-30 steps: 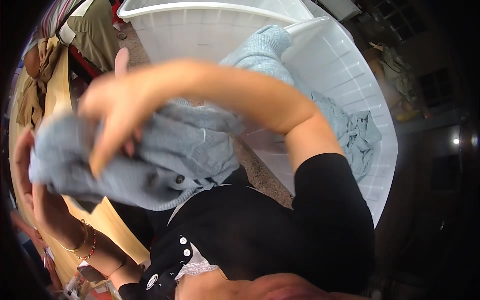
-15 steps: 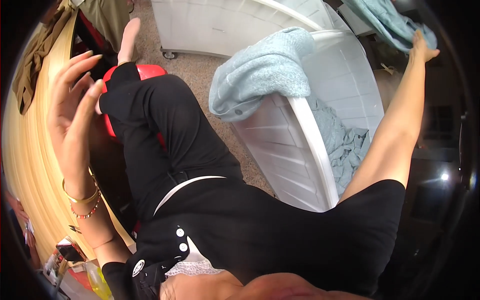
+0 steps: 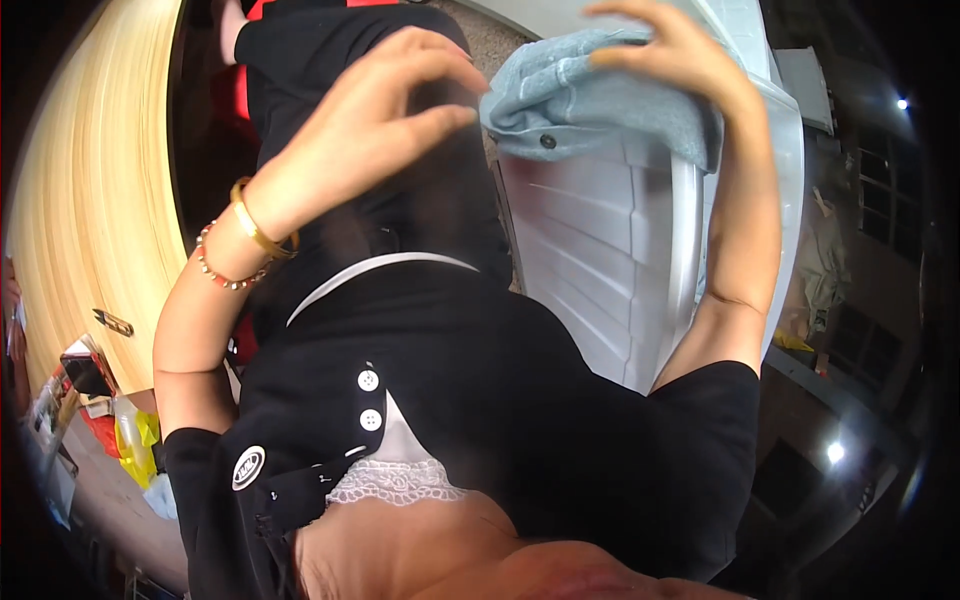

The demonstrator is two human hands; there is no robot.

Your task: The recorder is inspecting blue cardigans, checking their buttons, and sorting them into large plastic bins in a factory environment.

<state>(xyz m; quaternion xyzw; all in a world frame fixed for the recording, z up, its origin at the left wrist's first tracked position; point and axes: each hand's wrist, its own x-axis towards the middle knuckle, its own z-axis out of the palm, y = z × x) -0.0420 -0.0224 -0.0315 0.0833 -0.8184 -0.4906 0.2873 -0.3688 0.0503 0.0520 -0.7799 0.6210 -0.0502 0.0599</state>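
Note:
A light blue knit garment [image 3: 640, 115] with a dark button hangs over the rim of a white plastic bin [image 3: 590, 235]. Above the garment's top is my right hand [image 3: 690, 60], open, thumb and forefinger apart; whether its thumb touches the cloth I cannot tell. My left hand [image 3: 395, 115] comes up just beside the garment's left edge, fingers curved and apart, with nothing between them. A gold bangle and a beaded bracelet circle my left wrist. My right forearm, passing over the bin, hides part of its inside.
A pale wooden table [image 3: 110, 170] runs along the left. On it lie small thread snips [image 3: 113, 322], a dark box [image 3: 88, 365] and a yellow bag [image 3: 137, 435]. Part of a red seat [image 3: 240, 100] shows beside my black trousers. A pale container [image 3: 805, 88] stands at the far right.
My right hand has let go of the blue garment it held out at the far right and come back over the bin's rim. The left hand has moved right, towards the draped garment.

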